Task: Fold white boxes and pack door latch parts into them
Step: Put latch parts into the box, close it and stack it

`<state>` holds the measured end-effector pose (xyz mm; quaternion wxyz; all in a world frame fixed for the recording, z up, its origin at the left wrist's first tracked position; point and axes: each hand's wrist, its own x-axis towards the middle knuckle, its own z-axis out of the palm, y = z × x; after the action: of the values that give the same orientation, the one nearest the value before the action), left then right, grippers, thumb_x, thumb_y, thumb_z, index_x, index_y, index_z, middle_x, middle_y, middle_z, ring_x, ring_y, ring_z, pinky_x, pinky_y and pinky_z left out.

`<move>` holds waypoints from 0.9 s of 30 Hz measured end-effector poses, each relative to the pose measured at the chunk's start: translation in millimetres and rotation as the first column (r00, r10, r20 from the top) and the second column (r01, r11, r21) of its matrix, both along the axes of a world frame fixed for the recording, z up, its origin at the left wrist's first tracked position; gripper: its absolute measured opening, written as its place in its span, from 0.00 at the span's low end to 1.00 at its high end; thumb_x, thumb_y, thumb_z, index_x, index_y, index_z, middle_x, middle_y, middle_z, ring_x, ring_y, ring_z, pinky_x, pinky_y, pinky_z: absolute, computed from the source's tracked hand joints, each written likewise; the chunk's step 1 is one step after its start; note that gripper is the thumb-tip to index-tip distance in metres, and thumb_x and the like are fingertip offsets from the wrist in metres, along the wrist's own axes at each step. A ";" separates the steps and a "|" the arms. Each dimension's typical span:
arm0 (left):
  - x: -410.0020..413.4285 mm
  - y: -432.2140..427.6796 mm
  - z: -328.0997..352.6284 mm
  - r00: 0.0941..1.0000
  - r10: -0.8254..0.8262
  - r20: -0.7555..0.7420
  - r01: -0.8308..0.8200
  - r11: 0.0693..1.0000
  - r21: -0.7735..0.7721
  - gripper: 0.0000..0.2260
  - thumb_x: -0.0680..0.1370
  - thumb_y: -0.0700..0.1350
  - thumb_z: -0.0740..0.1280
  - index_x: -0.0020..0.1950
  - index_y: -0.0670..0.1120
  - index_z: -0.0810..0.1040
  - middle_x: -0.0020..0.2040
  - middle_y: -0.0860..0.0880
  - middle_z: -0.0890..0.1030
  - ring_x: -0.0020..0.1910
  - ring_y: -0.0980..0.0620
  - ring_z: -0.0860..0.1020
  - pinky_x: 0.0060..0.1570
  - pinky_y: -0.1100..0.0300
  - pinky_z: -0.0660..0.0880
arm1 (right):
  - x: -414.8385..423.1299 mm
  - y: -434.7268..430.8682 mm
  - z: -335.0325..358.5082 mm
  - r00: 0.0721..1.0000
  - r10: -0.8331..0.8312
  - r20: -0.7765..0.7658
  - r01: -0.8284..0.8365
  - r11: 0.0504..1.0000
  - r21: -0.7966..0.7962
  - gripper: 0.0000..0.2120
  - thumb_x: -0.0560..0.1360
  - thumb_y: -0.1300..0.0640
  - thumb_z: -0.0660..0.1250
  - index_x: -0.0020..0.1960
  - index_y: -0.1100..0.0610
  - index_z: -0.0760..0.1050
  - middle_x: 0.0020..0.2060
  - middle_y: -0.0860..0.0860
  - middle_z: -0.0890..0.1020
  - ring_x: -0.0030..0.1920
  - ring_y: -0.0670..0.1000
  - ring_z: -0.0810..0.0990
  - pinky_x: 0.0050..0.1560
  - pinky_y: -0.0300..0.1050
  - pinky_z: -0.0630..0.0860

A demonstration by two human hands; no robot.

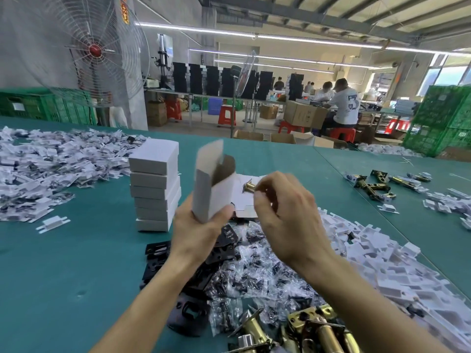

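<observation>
My left hand (pixel 197 233) grips the bottom of an upright white box (pixel 212 192) whose top flap stands open above the green table (pixel 63 263). My right hand (pixel 283 215) is just right of the box, fingers curled, pinching a brass door latch (pixel 248 186) with a white insert around it; the latch's far end points toward the box opening. A stack of several closed white boxes (pixel 155 184) stands to the left of the hands.
Brass latches (pixel 313 329) lie at the near edge, black plates (pixel 158 253) and bagged screws (pixel 257 273) under my hands, white inserts (pixel 377 256) to the right. A heap of bagged parts (pixel 51 161) fills the left. More latches (pixel 377 186) lie far right. A fan (pixel 96 50) and seated workers stand beyond.
</observation>
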<state>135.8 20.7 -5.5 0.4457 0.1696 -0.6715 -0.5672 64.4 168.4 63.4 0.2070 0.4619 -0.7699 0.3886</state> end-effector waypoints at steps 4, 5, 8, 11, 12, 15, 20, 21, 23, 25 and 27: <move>7.1 -18.6 17.5 0.988 0.125 -0.089 -0.118 0.990 0.080 0.09 0.70 0.53 0.77 0.47 0.56 0.82 0.40 0.58 0.85 0.37 0.56 0.83 0.29 0.61 0.79 | -0.4 -22.6 -24.5 0.979 0.094 0.179 -0.179 0.818 0.546 0.07 0.79 0.52 0.63 0.52 0.53 0.77 0.48 0.50 0.82 0.48 0.52 0.80 0.51 0.55 0.79; 8.2 -21.8 20.3 0.986 0.136 -0.095 -0.128 0.987 0.094 0.08 0.69 0.54 0.76 0.45 0.56 0.82 0.39 0.58 0.85 0.37 0.56 0.83 0.29 0.61 0.79 | 1.3 -30.0 -30.9 0.976 0.146 0.160 -0.214 0.754 0.621 0.08 0.78 0.52 0.64 0.54 0.53 0.78 0.51 0.51 0.82 0.52 0.54 0.80 0.54 0.55 0.78; 8.5 -26.0 20.6 0.990 0.118 -0.073 -0.109 0.988 0.112 0.06 0.69 0.51 0.77 0.42 0.57 0.82 0.38 0.57 0.84 0.37 0.55 0.83 0.27 0.59 0.79 | 2.3 -52.0 -45.9 0.975 0.223 -0.001 -0.151 0.666 0.730 0.14 0.78 0.51 0.65 0.62 0.52 0.75 0.57 0.52 0.78 0.59 0.57 0.75 0.55 0.53 0.75; 8.6 -26.6 15.4 0.995 0.091 -0.048 -0.085 0.991 0.104 0.09 0.72 0.43 0.78 0.43 0.54 0.81 0.37 0.56 0.84 0.36 0.55 0.83 0.28 0.58 0.79 | -3.6 -65.0 -57.1 0.975 0.220 -0.022 -0.112 0.574 0.811 0.18 0.76 0.55 0.64 0.66 0.51 0.74 0.58 0.54 0.76 0.59 0.58 0.75 0.57 0.54 0.75; 8.7 -27.4 14.1 0.996 0.079 -0.045 -0.074 0.992 0.102 0.09 0.72 0.42 0.78 0.43 0.54 0.81 0.38 0.56 0.84 0.37 0.55 0.83 0.28 0.59 0.79 | -5.3 -66.4 -60.5 0.976 0.216 -0.007 -0.117 0.555 0.823 0.19 0.76 0.57 0.64 0.66 0.50 0.74 0.58 0.54 0.76 0.59 0.59 0.75 0.58 0.55 0.75; 9.6 -28.7 13.4 0.998 0.044 -0.049 -0.038 0.992 0.118 0.09 0.69 0.45 0.80 0.42 0.55 0.83 0.40 0.54 0.85 0.39 0.53 0.84 0.29 0.60 0.79 | -9.7 -67.8 -67.7 0.970 0.243 -0.026 -0.119 0.565 0.817 0.19 0.78 0.58 0.64 0.68 0.48 0.74 0.57 0.54 0.77 0.57 0.58 0.76 0.57 0.57 0.77; 9.7 -30.7 13.0 0.998 0.033 -0.054 -0.024 0.986 0.167 0.08 0.70 0.42 0.79 0.40 0.54 0.84 0.39 0.51 0.85 0.37 0.52 0.83 0.28 0.59 0.78 | -14.4 -62.7 -67.8 0.949 0.298 -0.101 -0.116 0.630 0.768 0.14 0.79 0.58 0.65 0.63 0.48 0.78 0.51 0.53 0.81 0.50 0.57 0.81 0.49 0.56 0.80; 9.4 -31.0 12.6 0.998 0.039 -0.056 -0.029 0.984 0.177 0.08 0.71 0.41 0.79 0.40 0.53 0.84 0.38 0.51 0.85 0.36 0.52 0.83 0.28 0.59 0.78 | -15.1 -61.7 -68.5 0.945 0.300 -0.130 -0.101 0.647 0.756 0.13 0.79 0.58 0.66 0.61 0.48 0.79 0.50 0.52 0.82 0.49 0.57 0.82 0.49 0.56 0.81; 8.9 -31.0 11.8 0.997 0.046 -0.055 -0.035 0.981 0.191 0.07 0.71 0.40 0.78 0.42 0.51 0.84 0.38 0.50 0.85 0.35 0.51 0.83 0.28 0.58 0.78 | -15.7 -59.9 -71.1 0.939 0.314 -0.139 -0.116 0.669 0.734 0.10 0.79 0.55 0.66 0.60 0.49 0.79 0.49 0.52 0.82 0.48 0.55 0.82 0.50 0.55 0.81; 8.3 -30.6 11.1 0.998 0.045 -0.051 -0.034 0.980 0.198 0.06 0.72 0.40 0.78 0.43 0.48 0.83 0.38 0.50 0.85 0.34 0.50 0.82 0.28 0.58 0.78 | -15.1 -59.3 -76.0 0.936 0.338 -0.098 -0.161 0.659 0.735 0.15 0.80 0.52 0.65 0.66 0.47 0.74 0.53 0.51 0.79 0.52 0.54 0.78 0.53 0.53 0.78; 7.6 -29.8 10.9 0.998 0.039 -0.052 -0.028 0.980 0.198 0.06 0.72 0.40 0.78 0.44 0.47 0.83 0.37 0.50 0.84 0.33 0.50 0.82 0.28 0.58 0.78 | -15.3 -59.6 -80.4 0.938 0.333 -0.097 -0.146 0.632 0.761 0.22 0.81 0.49 0.62 0.74 0.44 0.65 0.57 0.51 0.73 0.57 0.53 0.72 0.55 0.52 0.74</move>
<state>143.3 -9.1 5.4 0.4548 0.2080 -0.5964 -0.6279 49.1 108.8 -16.9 0.0339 0.6459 -0.7626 0.0093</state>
